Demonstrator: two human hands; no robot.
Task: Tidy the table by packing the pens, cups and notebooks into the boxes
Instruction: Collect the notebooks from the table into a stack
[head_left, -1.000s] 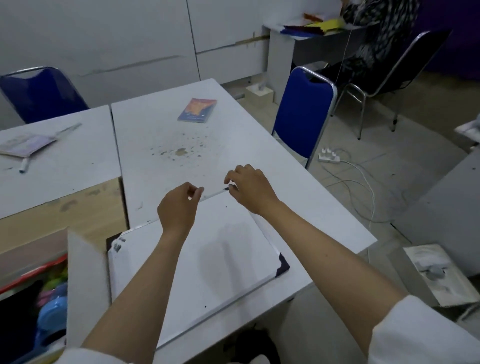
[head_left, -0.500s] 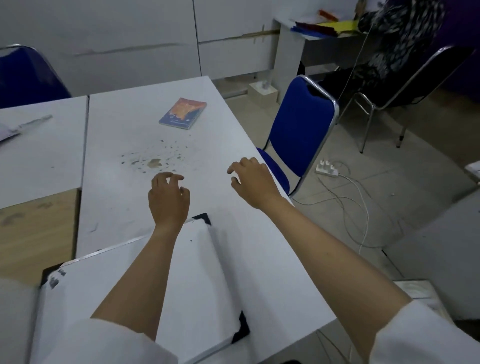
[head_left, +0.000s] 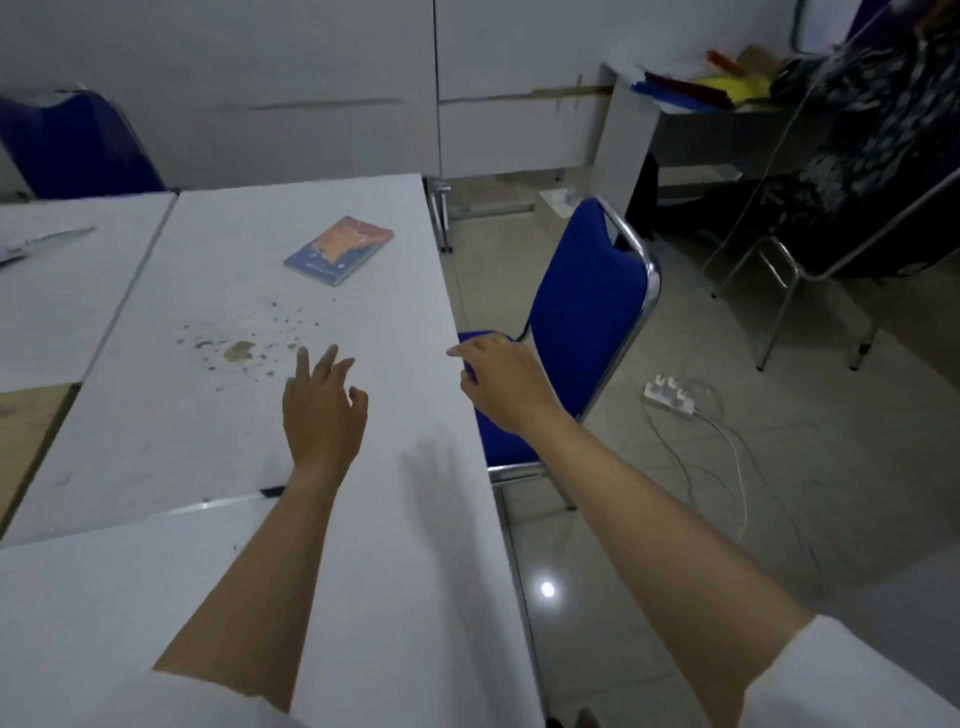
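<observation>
Both the left hand (head_left: 322, 410) and the right hand (head_left: 501, 382) hung spread and empty mid-frame, so the notebook (head_left: 337, 249) (flat on the counter (head_left: 156, 415), upper centre, well apart) likely wanted a reach and a pinch at its near edge.

There is one view only — a wide-angle camera worn on the person's head, looking forward and down along both outstretched forearms. It sits close above the near end of the white table (head_left: 156, 415), whose surface fills the left and lower part of the picture and runs away toward the far wall. The left hand (head_left: 322, 410) and right hand (head_left: 506, 384) sit near the middle of the frame. The right side takes in the floor and a blue chair (head_left: 587, 317) just beside the table's edge — straight lines bow toward the borders.
</observation>
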